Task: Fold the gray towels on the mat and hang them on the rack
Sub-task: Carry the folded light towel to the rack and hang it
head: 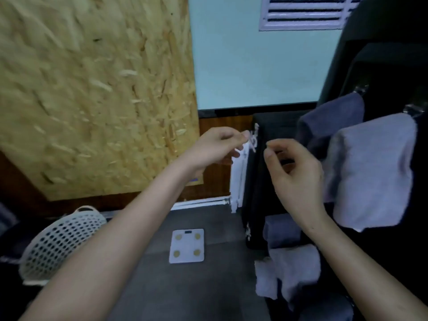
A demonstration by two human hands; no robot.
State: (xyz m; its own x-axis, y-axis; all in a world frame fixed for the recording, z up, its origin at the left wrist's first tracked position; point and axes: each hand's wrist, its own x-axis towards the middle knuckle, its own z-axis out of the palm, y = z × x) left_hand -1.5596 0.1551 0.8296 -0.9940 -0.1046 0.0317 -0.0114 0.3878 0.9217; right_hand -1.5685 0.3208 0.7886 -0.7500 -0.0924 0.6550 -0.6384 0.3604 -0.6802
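Two gray towels (372, 172) hang on the black rack (391, 66) at three o'clock, one just behind the other. Down at five o'clock, loose towels (294, 269) lie crumpled. The left hand (217, 147) hovers mid-frame, thumb and fingertips drawn together on nothing visible. The right hand (294, 172) is beside it, fingers loosely curled, apart, empty. A white basket (62, 239) sits at eight o'clock.

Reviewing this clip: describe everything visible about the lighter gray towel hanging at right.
The lighter gray towel looks like soft terry, folded thick, hanging straight down from beside a metal bracket at its upper right. A darker gray towel hangs behind its left edge. The right hand is close but apart.
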